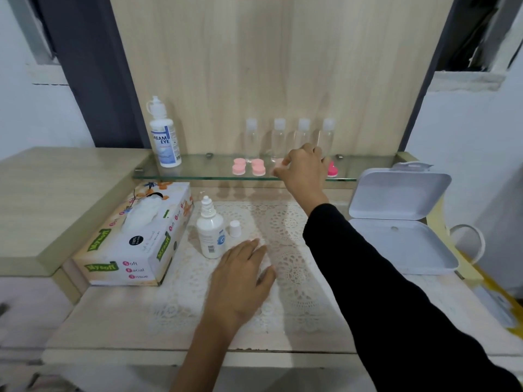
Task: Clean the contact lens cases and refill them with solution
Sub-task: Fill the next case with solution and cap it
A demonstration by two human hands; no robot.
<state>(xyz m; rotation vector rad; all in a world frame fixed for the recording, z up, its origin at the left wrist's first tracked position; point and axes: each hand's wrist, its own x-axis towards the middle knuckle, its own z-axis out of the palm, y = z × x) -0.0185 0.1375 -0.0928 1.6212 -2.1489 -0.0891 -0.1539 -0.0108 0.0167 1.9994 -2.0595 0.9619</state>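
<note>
Two pale pink lens cases (239, 167) (258, 167) lie on the glass shelf (198, 172). My right hand (304, 171) reaches up to the shelf and pinches a third pale pink case (279, 165), mostly hidden by my fingers. A brighter pink case (332, 168) peeks out right of that hand. On the lace mat (291, 267) stands a small open solution bottle (210, 234) with its white cap (235, 228) beside it. My left hand (240, 275) rests flat on the mat, fingers straight, just right of the bottle.
A large solution bottle (165, 134) stands at the shelf's left end. Several clear empty bottles (278, 137) line the back of the shelf. A tissue box (138, 236) sits left of the mat. An open white plastic box (396, 219) lies at the right.
</note>
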